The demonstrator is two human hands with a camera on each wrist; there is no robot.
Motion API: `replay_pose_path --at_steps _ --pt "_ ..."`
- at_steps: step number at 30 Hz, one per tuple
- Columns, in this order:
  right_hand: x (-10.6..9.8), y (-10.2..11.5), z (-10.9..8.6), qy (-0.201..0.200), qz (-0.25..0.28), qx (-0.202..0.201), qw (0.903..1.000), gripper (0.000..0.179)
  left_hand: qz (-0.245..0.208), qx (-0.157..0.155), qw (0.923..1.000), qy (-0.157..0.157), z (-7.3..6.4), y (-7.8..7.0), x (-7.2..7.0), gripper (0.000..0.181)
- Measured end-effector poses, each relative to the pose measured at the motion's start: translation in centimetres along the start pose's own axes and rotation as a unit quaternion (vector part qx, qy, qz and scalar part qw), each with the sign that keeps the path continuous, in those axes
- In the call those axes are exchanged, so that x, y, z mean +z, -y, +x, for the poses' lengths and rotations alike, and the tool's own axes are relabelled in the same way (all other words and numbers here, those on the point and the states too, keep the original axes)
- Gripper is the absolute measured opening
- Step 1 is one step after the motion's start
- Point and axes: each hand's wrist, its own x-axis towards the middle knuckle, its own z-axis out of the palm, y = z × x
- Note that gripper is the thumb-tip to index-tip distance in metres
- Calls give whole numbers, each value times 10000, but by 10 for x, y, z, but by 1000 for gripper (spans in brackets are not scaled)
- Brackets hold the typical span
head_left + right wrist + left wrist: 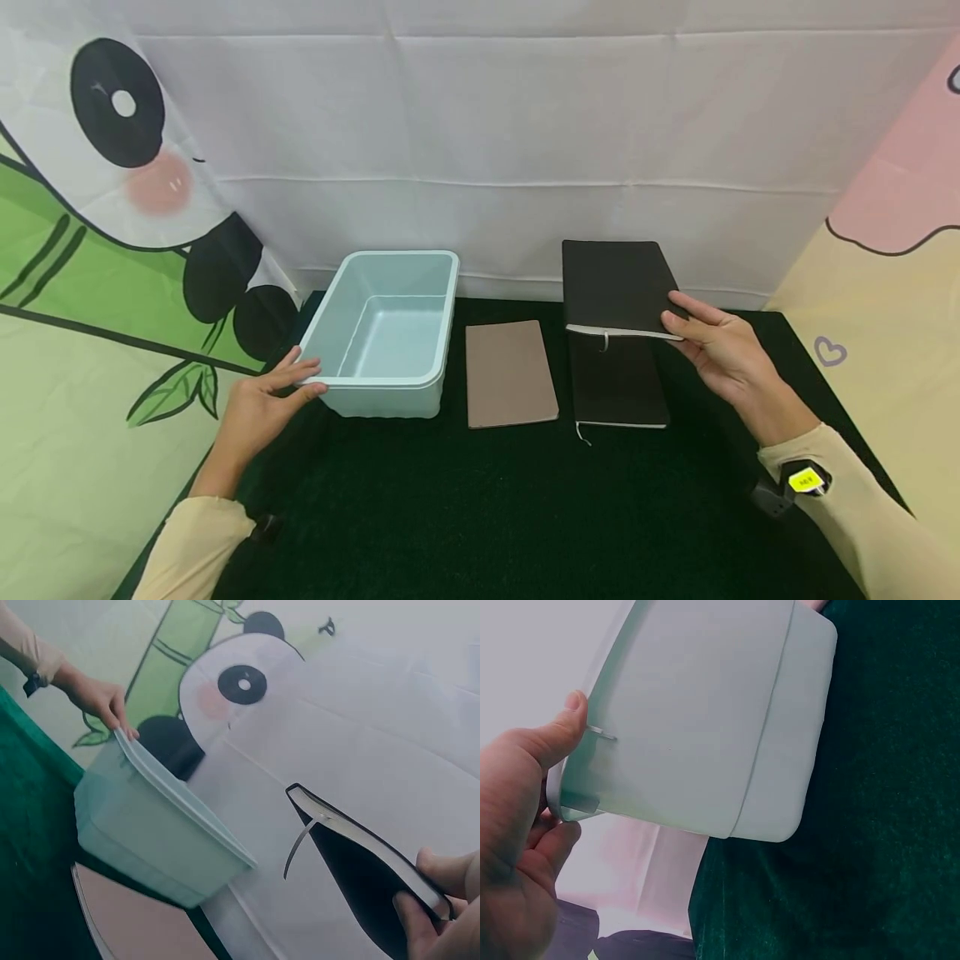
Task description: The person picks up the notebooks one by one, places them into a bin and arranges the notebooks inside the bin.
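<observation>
My right hand (723,350) pinches a black notebook (618,283) by its right edge, thumb on the cover and fingers beneath. In the right wrist view this notebook (360,881) is lifted, with a ribbon bookmark (298,849) dangling from its pages. Below it, another black notebook (618,383) lies on the dark green cloth, partly covered from the head view. At the left stands a light blue plastic bin (390,346) with nothing inside. Its near left rim corner is gripped by my left hand (262,408), as the left wrist view of the bin (682,712) also shows.
Between the bin and the black notebooks lies a brownish-pink notebook (510,375). Dark green cloth (487,517) covers the table. A white fabric backdrop (525,150) rises behind, with printed cartoon panels at both sides.
</observation>
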Motion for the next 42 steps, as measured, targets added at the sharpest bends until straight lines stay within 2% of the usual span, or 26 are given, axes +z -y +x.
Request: replay_pose_path --at_steps 13,21,28,33,42 --pt "57 -13 8 231 -367 34 9991 71 18 -47 10000 46 -1 2 -3 35" --pt "87 -19 18 326 -707 -54 9970 65 1 -162 9998 113 -2 2 -5 36" --pt "114 -22 28 527 -622 -63 9967 60 -103 -395 9989 242 -2 1 -6 40" --pt "137 -28 34 660 -475 -32 9967 56 -176 -443 9986 249 -1 2 -7 41" --pt "173 -47 47 718 -348 43 9968 53 -30 -205 9996 183 -1 2 -5 37"
